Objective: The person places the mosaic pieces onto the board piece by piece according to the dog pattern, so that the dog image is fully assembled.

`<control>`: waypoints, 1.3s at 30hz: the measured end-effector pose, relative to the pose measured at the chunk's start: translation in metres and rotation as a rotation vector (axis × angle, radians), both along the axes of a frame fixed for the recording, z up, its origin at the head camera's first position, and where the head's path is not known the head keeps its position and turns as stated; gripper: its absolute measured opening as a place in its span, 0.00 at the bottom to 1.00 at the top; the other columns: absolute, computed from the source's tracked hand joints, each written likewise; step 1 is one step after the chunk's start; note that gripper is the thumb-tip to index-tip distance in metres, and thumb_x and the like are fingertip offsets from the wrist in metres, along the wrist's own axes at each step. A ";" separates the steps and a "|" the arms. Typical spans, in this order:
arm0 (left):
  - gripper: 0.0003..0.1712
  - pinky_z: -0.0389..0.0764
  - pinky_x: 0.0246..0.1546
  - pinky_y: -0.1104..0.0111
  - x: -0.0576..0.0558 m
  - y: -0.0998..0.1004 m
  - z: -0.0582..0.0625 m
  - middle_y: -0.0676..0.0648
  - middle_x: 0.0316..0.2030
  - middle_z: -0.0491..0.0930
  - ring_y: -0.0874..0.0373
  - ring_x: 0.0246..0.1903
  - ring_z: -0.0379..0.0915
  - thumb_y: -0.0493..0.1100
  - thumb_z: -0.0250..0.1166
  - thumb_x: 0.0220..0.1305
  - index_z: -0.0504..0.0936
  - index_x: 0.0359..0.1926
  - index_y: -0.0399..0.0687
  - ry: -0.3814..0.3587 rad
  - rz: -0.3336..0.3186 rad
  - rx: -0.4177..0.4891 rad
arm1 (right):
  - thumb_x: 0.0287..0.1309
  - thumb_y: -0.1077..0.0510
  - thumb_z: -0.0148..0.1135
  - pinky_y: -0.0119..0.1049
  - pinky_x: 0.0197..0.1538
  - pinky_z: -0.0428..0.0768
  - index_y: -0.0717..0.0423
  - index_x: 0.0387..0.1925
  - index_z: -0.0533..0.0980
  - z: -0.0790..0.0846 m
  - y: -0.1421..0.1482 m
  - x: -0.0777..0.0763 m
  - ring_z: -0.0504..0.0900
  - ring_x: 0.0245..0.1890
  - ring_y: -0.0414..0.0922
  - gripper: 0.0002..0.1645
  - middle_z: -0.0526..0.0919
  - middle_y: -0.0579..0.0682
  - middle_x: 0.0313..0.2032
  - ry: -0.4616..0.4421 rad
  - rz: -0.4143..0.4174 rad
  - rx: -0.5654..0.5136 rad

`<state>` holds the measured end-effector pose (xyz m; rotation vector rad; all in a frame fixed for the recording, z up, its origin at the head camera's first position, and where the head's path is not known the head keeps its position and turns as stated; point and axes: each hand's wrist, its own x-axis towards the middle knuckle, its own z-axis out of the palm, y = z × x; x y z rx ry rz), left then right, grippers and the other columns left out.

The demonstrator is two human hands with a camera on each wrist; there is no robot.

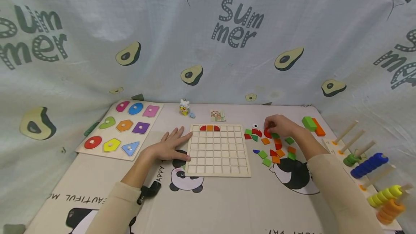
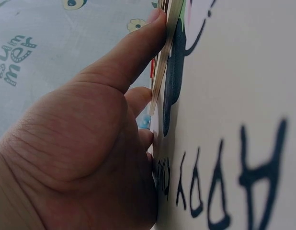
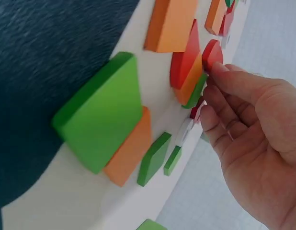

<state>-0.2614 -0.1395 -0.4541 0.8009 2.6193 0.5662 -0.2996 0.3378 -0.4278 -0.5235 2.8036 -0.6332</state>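
"How far along does it look?"

"Barely begun, I'd judge. On the pale square wooden grid board (image 1: 217, 174), towards the far edge of the cloth-covered bench (image 1: 195, 212), the far row carries a flat orange square (image 1: 209, 128) between two flat red curved pieces (image 1: 203, 128). The other rows are bare, and a scatter of flat red, orange and green pieces (image 1: 267, 162) lies between the board and the bench's right edge."

"And the hands?"

"The left hand (image 1: 172, 145) is spread wide, touching the board's left side. The right hand (image 1: 279, 125) is narrow, seeming to pinch a flat red rounded piece (image 1: 267, 134) at the scatter."

"Room to move?"

"Most lies towards the near edge. A wooden peg rack with coloured rings (image 1: 368, 165) crowds the right edge, a knobbed shape-puzzle board (image 1: 125, 137) the left. A low slide leftward could knock loose pieces."
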 end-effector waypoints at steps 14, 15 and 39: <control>0.57 0.27 0.69 0.42 -0.001 0.001 -0.003 0.43 0.76 0.34 0.42 0.74 0.22 0.73 0.63 0.50 0.48 0.76 0.64 -0.009 -0.002 -0.012 | 0.61 0.62 0.63 0.58 0.43 0.79 0.57 0.38 0.80 0.034 -0.087 -0.017 0.81 0.39 0.62 0.04 0.83 0.52 0.36 0.023 0.075 -0.360; 0.57 0.27 0.69 0.42 -0.001 0.001 -0.003 0.43 0.76 0.34 0.42 0.74 0.22 0.73 0.63 0.50 0.48 0.76 0.64 -0.010 -0.002 -0.009 | 0.61 0.62 0.63 0.60 0.44 0.78 0.57 0.38 0.80 0.036 -0.103 -0.018 0.81 0.39 0.62 0.04 0.83 0.51 0.36 -0.002 0.084 -0.382; 0.59 0.26 0.68 0.41 -0.003 -0.001 0.000 0.42 0.76 0.35 0.41 0.74 0.23 0.72 0.65 0.49 0.48 0.76 0.59 -0.016 0.002 0.017 | 0.57 0.62 0.66 0.30 0.33 0.74 0.52 0.29 0.84 0.000 -0.260 -0.021 0.76 0.27 0.38 0.03 0.83 0.43 0.27 0.056 0.193 -0.091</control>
